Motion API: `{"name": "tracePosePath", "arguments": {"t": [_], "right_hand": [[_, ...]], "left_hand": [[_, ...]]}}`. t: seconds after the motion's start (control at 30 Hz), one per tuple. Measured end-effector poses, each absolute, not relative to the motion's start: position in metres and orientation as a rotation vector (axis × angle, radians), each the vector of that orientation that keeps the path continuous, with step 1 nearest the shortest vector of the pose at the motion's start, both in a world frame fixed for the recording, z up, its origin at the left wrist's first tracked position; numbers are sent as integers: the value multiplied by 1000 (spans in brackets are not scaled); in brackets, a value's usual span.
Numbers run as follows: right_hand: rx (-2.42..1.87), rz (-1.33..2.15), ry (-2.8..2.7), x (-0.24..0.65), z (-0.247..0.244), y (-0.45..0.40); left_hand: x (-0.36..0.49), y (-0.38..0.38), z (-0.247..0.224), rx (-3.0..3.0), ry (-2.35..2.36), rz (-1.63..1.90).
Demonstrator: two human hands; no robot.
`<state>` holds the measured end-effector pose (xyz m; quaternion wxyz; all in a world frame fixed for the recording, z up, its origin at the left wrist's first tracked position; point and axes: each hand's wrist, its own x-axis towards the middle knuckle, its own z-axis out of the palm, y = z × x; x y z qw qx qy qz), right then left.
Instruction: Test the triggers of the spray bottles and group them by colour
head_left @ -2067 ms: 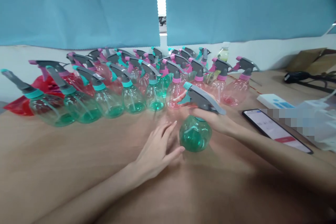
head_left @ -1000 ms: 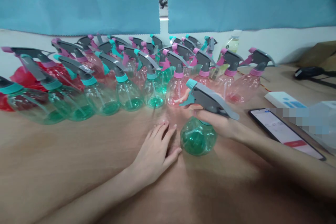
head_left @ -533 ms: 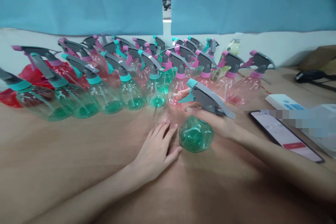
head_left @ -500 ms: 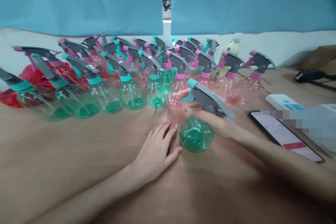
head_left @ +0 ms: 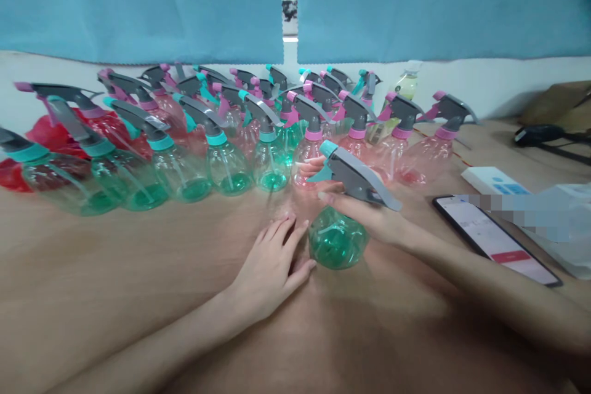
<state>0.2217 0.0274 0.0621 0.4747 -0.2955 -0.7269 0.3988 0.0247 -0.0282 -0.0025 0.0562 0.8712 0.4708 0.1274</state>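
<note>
My right hand (head_left: 364,212) is closed round the neck of a green spray bottle (head_left: 339,243), just below its grey head with a teal nozzle. Part of the grip is hidden behind the bottle head. The bottle is upright; whether its base touches the table I cannot tell. To its left, my left hand (head_left: 274,265) lies flat on the table, fingers stretched out and holding nothing. Beyond both hands stand several green spray bottles with teal collars (head_left: 229,169) and several pink ones with pink collars (head_left: 425,157).
A phone with a lit screen (head_left: 498,240) lies on the wooden table (head_left: 138,295) at the right, beside a white box (head_left: 492,178). Behind them are a black device (head_left: 540,133) and a cardboard box (head_left: 558,104). Blue curtains (head_left: 138,6) hang at the back.
The whole view has shifted slightly, so everything sits a little further left. My right hand still grips the green spray bottle, and my left hand still rests on the table.
</note>
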Motion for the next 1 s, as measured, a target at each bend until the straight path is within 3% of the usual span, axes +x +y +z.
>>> {"name": "tracePosePath", "arguments": {"t": [1.0], "right_hand": [[-781, 940, -1819, 219, 71, 25]], "left_hand": [[26, -30, 1, 2660, 1441, 350]]}}
